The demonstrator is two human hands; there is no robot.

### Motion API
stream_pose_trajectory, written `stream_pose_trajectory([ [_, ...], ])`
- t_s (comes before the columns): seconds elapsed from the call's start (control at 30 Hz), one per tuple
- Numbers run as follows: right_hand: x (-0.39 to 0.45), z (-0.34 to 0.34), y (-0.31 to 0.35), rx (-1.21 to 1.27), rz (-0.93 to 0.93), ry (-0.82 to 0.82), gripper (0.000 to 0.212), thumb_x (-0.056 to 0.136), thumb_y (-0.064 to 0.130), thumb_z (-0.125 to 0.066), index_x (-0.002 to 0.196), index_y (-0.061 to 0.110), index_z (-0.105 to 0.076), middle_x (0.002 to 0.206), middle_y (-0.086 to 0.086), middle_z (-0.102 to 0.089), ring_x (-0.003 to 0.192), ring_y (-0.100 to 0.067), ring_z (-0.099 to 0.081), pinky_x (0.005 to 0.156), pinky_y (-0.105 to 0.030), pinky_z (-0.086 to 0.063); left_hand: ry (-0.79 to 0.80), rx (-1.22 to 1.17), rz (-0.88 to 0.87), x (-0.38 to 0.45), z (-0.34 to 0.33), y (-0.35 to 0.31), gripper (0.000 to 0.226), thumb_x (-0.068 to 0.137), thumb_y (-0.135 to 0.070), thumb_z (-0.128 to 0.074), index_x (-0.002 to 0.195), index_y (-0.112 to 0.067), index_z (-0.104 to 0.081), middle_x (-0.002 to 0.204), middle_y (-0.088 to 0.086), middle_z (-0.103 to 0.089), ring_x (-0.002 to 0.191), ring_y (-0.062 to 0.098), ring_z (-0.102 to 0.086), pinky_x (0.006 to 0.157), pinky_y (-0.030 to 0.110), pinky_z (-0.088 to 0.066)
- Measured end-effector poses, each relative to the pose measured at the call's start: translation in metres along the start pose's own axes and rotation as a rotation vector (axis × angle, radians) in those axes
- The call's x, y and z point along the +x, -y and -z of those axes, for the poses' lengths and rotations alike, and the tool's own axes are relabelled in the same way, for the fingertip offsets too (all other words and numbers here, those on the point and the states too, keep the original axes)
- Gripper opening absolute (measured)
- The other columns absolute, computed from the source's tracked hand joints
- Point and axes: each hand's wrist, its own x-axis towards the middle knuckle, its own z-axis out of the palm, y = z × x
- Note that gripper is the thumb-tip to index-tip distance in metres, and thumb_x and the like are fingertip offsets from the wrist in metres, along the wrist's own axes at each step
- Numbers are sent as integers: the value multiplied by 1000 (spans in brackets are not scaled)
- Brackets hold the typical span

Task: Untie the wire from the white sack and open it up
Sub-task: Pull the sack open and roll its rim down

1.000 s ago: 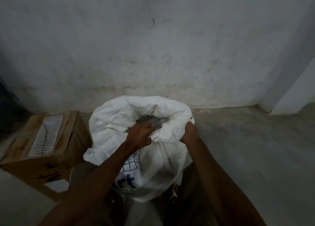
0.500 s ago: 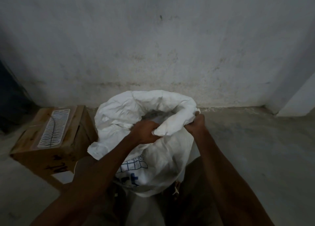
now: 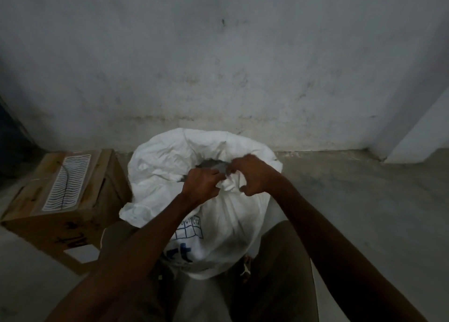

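While both hands pinch the near lip of the white sack (image 3: 218, 214), just right of the cardboard box (image 3: 63, 200), left hand (image 3: 202, 184) and right hand (image 3: 251, 176) fingers bunched on cloth, opening seems underway; next, pull the rim apart. No wire shows.

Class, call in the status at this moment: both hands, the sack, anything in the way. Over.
Left hand and right hand both pinching the near rim of the white sack. Mouth open, grey contents showing; no wire seen. Cardboard box beside it, clear of the hands.
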Motion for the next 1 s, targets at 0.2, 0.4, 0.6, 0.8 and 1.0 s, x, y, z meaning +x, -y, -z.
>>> stream_pose_trajectory([
  [0.2, 15, -11, 2, -62, -42, 116, 71, 61, 38, -84, 126, 23, -58, 94, 10, -64, 82, -12, -56, 70, -26, -39, -58, -47, 84, -7, 1, 6, 36, 56, -22, -87, 89, -20, -74, 77, -1, -73, 64, 24, -70, 48, 31, -53],
  [0.4, 9, -36, -12, -216, -132, 5, 67, 79, 31, -74, 140, 19, -50, 122, -12, -64, 110, -32, -61, 86, -40, -47, 153, -297, 48, -7, 14, 12, 64, 68, -41, -82, 127, -26, -59, 118, -7, -67, 102, 9, -62, 81, 24, -46],
  [0.6, -16, -67, -17, -164, -281, -220, 62, 61, 18, -85, 120, 14, -67, 92, -8, -74, 78, -30, -73, 59, -40, -56, 345, -246, 216, -39, -1, 45, 63, 65, -47, -83, 117, -21, -58, 114, -2, -61, 101, 18, -58, 77, 26, -40],
  [0.8, 5, -61, 13, -79, -248, -208, 81, 52, 58, -72, 124, 26, -54, 123, -1, -54, 110, -24, -52, 89, -42, -44, 84, -36, 46, -37, 0, 47, 18, 66, -12, -70, 75, -15, -55, 78, 4, -59, 68, 27, -60, 55, 29, -36],
  [1.0, 24, -82, 43, 234, -147, -124, 34, 69, 28, -78, 101, 17, -69, 97, -3, -72, 91, -19, -67, 76, -29, -48, -51, 73, -355, -38, -17, 42, 21, 74, -4, -67, 87, -15, -54, 81, 7, -60, 70, 27, -59, 61, 34, -44],
])
